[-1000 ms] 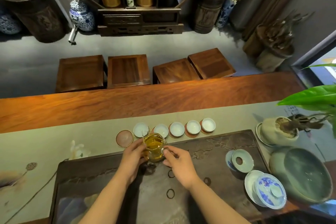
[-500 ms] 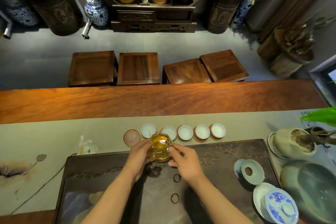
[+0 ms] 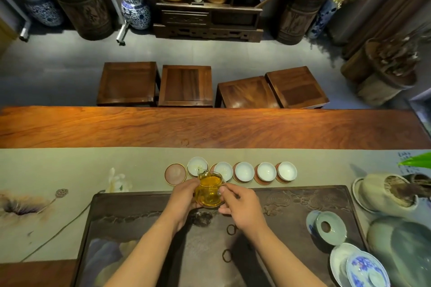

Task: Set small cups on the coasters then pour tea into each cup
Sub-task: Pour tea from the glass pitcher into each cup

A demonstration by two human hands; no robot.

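Observation:
A glass pitcher (image 3: 208,190) of amber tea is held above the far edge of the dark tea tray (image 3: 291,202). My left hand (image 3: 184,198) cups its left side; my right hand (image 3: 240,202) grips the handle on its right. Its spout points at the leftmost white cup (image 3: 197,165). Several small white cups sit in a row on round coasters, the rightmost cup (image 3: 287,171) among them; they look empty. One pink coaster (image 3: 175,173) at the left end has no cup on it.
A grey table runner (image 3: 70,170) lies on the long wooden table (image 3: 210,127). At the right stand a lidded gaiwan (image 3: 330,228), a blue-and-white dish (image 3: 363,270), a tilted pot (image 3: 391,193) and a large green bowl (image 3: 405,244). Wooden stools (image 3: 185,85) stand beyond the table.
Both hands keep the pitcher in the same grip, close to the left cups. The view has shifted a little; the pitcher sits slightly nearer the leftmost cup.

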